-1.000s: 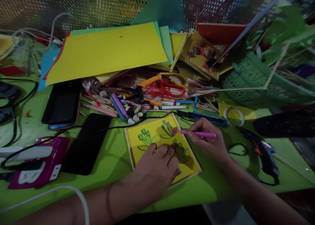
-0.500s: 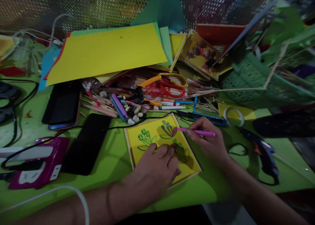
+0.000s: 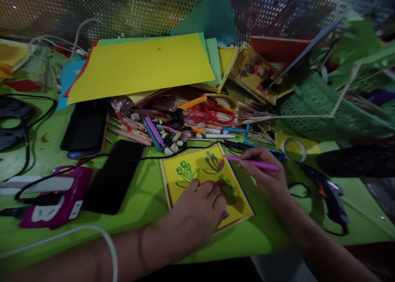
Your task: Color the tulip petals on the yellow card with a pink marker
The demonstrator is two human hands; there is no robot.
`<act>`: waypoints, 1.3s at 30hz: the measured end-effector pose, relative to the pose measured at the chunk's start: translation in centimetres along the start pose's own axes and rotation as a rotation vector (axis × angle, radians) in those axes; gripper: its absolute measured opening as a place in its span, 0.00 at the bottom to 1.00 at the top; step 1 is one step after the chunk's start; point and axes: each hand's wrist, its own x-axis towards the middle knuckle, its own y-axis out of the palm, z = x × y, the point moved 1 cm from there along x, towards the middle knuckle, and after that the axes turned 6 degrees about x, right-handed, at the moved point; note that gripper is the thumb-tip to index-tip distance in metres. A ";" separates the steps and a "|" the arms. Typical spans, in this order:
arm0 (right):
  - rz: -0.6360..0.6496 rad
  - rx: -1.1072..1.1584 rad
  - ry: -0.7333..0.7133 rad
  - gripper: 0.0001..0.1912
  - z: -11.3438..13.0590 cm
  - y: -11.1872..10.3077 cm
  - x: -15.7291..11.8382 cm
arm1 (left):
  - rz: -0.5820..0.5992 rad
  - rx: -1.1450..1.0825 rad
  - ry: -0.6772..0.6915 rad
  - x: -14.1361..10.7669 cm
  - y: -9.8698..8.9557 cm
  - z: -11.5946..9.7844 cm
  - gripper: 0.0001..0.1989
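Observation:
A yellow card (image 3: 191, 158) with a pale wooden frame lies on the green table. Green outlined flowers are drawn on it, and one leaf at the upper right is coloured pink. My left hand (image 3: 199, 210) rests on the card's lower part, fingers bent and slightly apart, covering some of it. A pink marker (image 3: 262, 164) is pinched in my right hand (image 3: 268, 175) beside the card's right edge, its tip just above the surface near the pink leaf.
Behind the card lie pebbles (image 3: 175, 141), markers, sticks and red scissors (image 3: 220, 114). Phones (image 3: 114, 179) and a purple power strip (image 3: 57, 199) are at the left. A glue gun (image 3: 330, 195), tape roll (image 3: 293, 149) and green basket (image 3: 327, 109) stand right.
My right hand has drawn the marker's tip back from the pink leaf toward the card's right edge. My left hand stays on the card. The whole view has shifted slightly.

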 end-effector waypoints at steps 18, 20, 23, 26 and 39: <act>0.161 -0.006 0.019 0.06 0.2 2.9 -1.0 | 0.101 -0.033 0.035 -0.6 0.1 -0.5 0.07; 0.166 -0.024 0.010 0.06 0.0 2.9 -1.1 | 0.090 -0.035 0.035 -0.6 0.1 -0.5 0.06; 0.167 -0.043 0.013 0.06 -0.3 2.9 -1.3 | 0.070 -0.040 0.034 -0.6 0.1 -0.5 0.06; 0.176 -0.057 0.011 0.06 -0.7 2.7 -1.4 | 0.075 -0.035 0.036 -0.5 0.0 -0.5 0.06; 0.187 -0.089 -0.005 0.04 0.4 3.2 -1.3 | 0.096 -0.034 0.028 -0.5 -0.1 -0.4 0.07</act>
